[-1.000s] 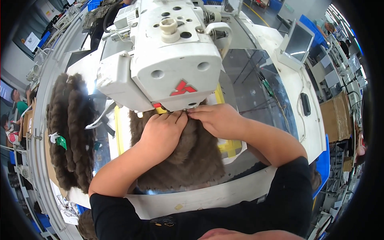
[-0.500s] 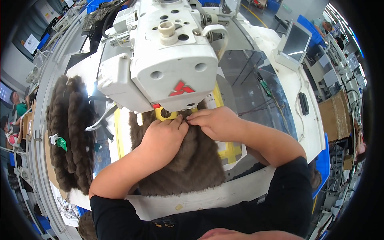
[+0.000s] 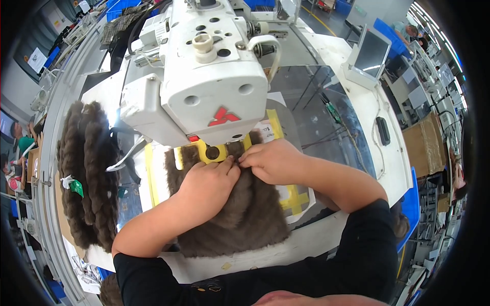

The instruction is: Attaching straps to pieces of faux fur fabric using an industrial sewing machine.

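A brown fur piece (image 3: 240, 224) lies under the white sewing machine head (image 3: 214, 102), its near edge at the table's front. My left hand (image 3: 209, 181) rests on the fur's upper part, fingers bent and pressed together at the fur. My right hand (image 3: 270, 160) pinches the fur right beside it, and the fingertips of both hands nearly meet. Just beyond my fingers is a yellow clamp plate (image 3: 208, 153) with a round hole, lying over the fur. Exactly what the fingertips grip is partly hidden.
Long strips of brown fur (image 3: 84, 173) with a green tag lie at the left. A clear plastic sheet (image 3: 306, 92) covers the table right of the machine. Farther right are a screen (image 3: 372, 51) and a black box (image 3: 383, 131). Other people work in the background.
The fur, yellow clamp plate and both hands have shifted slightly toward me relative to the machine head. More of the plate shows beneath it. The whole view has also shifted slightly.
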Motion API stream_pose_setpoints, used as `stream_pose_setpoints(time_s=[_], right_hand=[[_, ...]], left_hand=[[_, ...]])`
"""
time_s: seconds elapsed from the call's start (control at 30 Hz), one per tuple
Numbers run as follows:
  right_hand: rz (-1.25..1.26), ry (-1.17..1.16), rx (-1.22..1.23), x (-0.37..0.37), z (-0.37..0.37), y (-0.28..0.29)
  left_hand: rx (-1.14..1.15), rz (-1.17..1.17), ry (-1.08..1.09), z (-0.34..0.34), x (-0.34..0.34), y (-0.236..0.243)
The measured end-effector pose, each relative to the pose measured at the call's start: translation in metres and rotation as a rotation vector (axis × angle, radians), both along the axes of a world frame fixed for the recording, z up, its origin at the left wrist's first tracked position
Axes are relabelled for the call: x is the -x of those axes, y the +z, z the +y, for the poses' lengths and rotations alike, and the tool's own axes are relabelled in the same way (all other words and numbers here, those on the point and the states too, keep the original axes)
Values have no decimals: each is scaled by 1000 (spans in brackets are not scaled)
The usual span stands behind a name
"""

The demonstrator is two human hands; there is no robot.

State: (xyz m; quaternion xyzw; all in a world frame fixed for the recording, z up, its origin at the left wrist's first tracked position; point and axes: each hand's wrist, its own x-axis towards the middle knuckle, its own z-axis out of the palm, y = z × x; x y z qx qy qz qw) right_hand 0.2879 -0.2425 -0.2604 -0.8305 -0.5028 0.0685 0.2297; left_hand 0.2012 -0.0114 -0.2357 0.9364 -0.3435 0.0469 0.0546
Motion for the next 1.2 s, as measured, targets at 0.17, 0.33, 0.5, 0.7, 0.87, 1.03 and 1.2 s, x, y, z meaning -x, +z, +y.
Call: stream_pose_setpoints(time_s=[0.17,0.33,0.5,0.7,0.87,1.03,1.2], right_hand=[[-4,-22,25,0,-2,3],[-37,0,6,1,-2,-2],[-23,25,-2,2,0,0],[-47,22,-14,1,2,-4],[-9,8,73,0,4,3],[-34,-46,-54,3,2,7],[-39,-156,54,8,-18,9]], left_hand=[[8,133,27,-4,0,6],[2,28,-1,-1,0,5],[-17,90,24,2,1,12],[-38,205,50,0,6,29],[-20,304,148,4,27,38],[133,338,121,-3,62,44],[194,179,155,-25,72,19]])
